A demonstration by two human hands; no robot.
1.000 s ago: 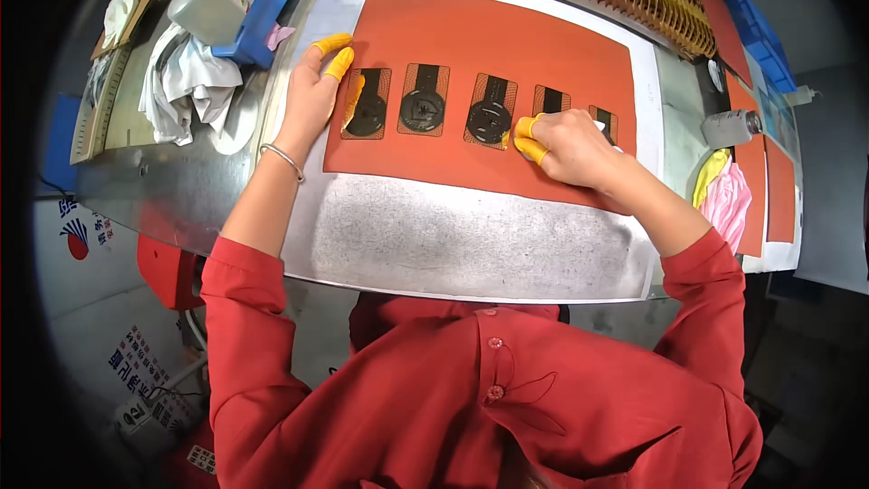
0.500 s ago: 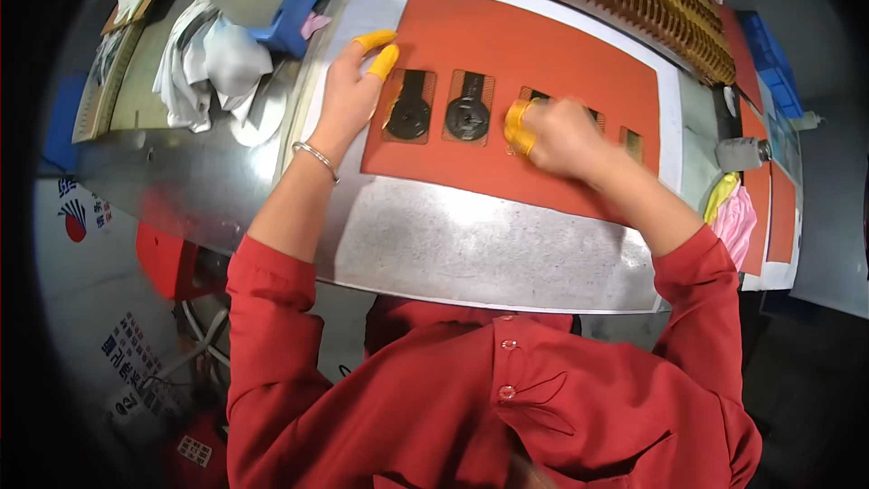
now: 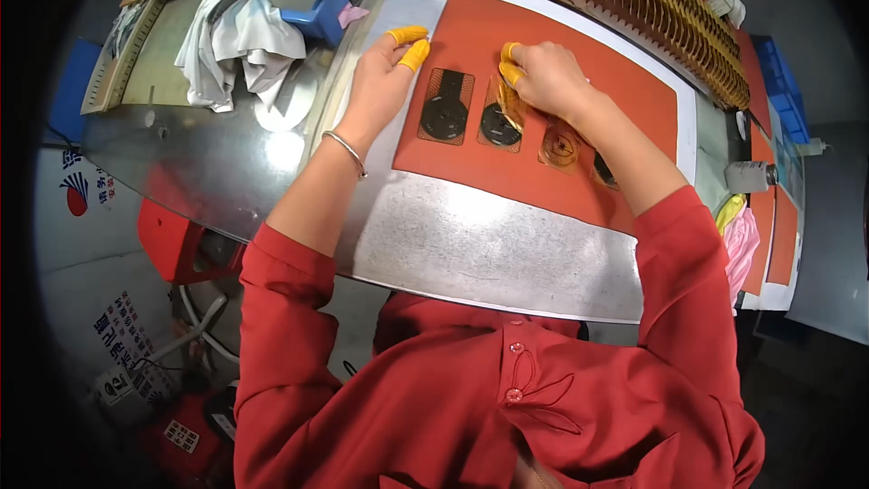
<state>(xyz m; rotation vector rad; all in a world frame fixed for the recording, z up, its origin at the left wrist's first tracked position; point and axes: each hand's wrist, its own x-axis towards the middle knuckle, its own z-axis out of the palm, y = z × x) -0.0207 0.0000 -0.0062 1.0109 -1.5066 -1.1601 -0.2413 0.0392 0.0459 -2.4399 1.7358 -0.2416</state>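
Note:
On an orange-red mat (image 3: 471, 23) lies a row of small flat rectangular pieces with round patterns. My right hand (image 3: 554, 77), with yellow finger cots, pinches a thin translucent amber film (image 3: 511, 109), tilted up over the second dark piece (image 3: 499, 127). My left hand (image 3: 385, 81) also wears yellow finger cots. Its thumb and forefinger are apart beside the mat's upper left edge, above the first dark piece (image 3: 444, 113), with nothing visible between them. The third piece (image 3: 559, 147) looks amber with a circular design. My right forearm partly covers a fourth dark piece (image 3: 604, 172).
A brown slotted rack (image 3: 625, 9) holding several upright amber sheets runs along the back. White cloths (image 3: 240, 41) and a blue bin (image 3: 339, 0) are at the left. A grey bottle (image 3: 751, 177) and a pink cloth (image 3: 742, 240) sit at the right.
My right hand has moved left from the third piece to the second, where an amber film now hangs from its fingers. The third piece is uncovered. The whole view has shifted slightly.

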